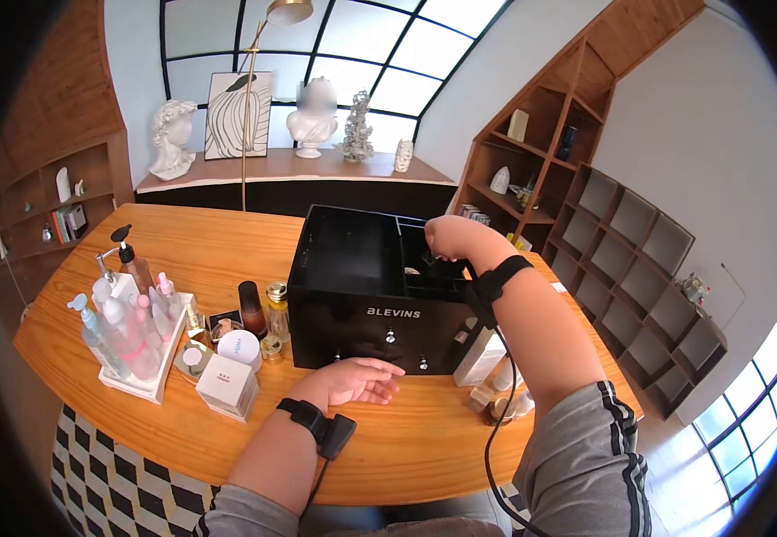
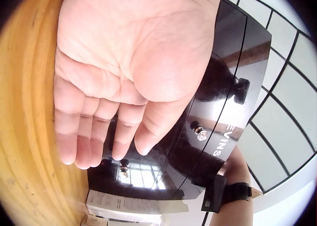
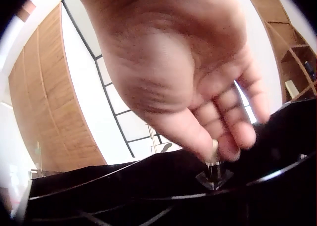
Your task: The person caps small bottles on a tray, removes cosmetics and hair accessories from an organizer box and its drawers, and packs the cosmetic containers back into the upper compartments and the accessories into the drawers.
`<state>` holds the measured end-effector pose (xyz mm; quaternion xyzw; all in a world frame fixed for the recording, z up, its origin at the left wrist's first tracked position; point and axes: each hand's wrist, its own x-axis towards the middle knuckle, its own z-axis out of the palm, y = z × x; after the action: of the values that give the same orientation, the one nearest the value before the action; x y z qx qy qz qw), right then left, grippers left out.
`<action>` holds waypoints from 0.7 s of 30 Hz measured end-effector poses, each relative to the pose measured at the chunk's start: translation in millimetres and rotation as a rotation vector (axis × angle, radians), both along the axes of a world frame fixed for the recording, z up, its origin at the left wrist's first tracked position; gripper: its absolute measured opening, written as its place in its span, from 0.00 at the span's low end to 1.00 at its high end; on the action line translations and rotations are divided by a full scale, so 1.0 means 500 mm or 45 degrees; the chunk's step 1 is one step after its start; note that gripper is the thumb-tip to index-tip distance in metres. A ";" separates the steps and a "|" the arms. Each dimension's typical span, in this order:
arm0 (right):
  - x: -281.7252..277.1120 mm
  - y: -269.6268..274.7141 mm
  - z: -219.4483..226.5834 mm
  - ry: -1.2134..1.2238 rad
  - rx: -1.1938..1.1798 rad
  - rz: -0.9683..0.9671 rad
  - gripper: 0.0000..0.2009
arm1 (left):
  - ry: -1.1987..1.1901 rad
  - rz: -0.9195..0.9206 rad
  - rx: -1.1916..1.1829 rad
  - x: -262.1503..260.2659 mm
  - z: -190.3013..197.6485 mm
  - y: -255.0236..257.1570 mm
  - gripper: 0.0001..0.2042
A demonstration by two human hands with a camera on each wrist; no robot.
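Observation:
A glossy black organizer box point(image 1: 344, 313) marked BLEVINS stands on the table, with knobs on its drawer fronts and open compartments on top. Over its right-hand compartments, my right hand point(image 1: 458, 240) reaches down with bent fingers. In the right wrist view, thumb and fingertips pinch the top of a small glass bottle point(image 3: 214, 177) with a shiny collar, low at the box's rim. My left hand point(image 1: 359, 382) lies by the lower front of the box, fingers relaxed and holding nothing. Its palm and loosely extended fingers show in the left wrist view, beside a drawer knob point(image 2: 123, 172).
Left on the wooden table point(image 1: 218, 224) stands a white tray point(image 1: 129, 387) of pump bottles. Between it and the box are a white carton point(image 1: 227, 387), a round white jar point(image 1: 240, 347) and a brown bottle point(image 1: 251, 309). More cartons and jars crowd the box's right front corner.

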<state>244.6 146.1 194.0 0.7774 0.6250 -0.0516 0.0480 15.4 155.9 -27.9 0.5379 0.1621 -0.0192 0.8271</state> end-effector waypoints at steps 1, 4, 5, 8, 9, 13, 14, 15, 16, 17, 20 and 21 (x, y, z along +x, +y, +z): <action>0.000 -0.011 0.000 0.000 0.003 -0.001 0.08 | 0.000 -0.001 0.003 0.001 -0.001 0.000 0.17; -0.013 -0.082 0.004 -0.149 0.620 0.140 0.09 | -0.016 -0.006 0.003 -0.002 -0.001 0.001 0.17; -0.026 -0.112 0.015 -0.105 0.735 0.102 0.09 | -0.018 0.001 -0.001 -0.002 -0.002 0.001 0.17; -0.064 -0.219 0.033 -0.103 1.004 0.106 0.07 | -0.015 0.017 0.001 -0.004 0.004 -0.003 0.17; -0.081 -0.260 0.037 -0.105 1.022 0.116 0.06 | -0.006 0.026 0.008 -0.004 0.007 -0.005 0.17; -0.125 -0.411 0.020 -0.147 1.117 0.249 0.05 | -0.027 0.031 -0.006 -0.005 0.004 -0.004 0.17; -0.133 -0.444 0.010 -0.156 1.121 0.257 0.05 | -0.019 0.016 -0.015 -0.005 0.004 -0.004 0.17; -0.142 -0.478 0.002 -0.161 1.078 0.253 0.05 | -0.023 0.028 -0.009 -0.005 0.005 -0.004 0.17; -0.149 -0.508 -0.006 -0.165 1.035 0.250 0.05 | -0.027 0.040 -0.003 -0.006 0.007 -0.005 0.17; -0.154 -0.534 -0.016 -0.135 0.985 0.224 0.05 | -0.031 0.041 -0.002 -0.008 0.011 -0.006 0.17; -0.140 -0.588 -0.054 -0.022 0.867 0.112 0.05 | -0.021 0.066 0.012 -0.008 0.015 -0.009 0.17; -0.125 -0.599 -0.073 0.024 0.773 0.008 0.05 | -0.018 0.071 0.022 -0.009 0.019 -0.012 0.18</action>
<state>182.0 -153.2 157.7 0.7538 0.6146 0.1306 -0.1923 11.2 150.1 -18.2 0.5404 0.1714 0.0091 0.8237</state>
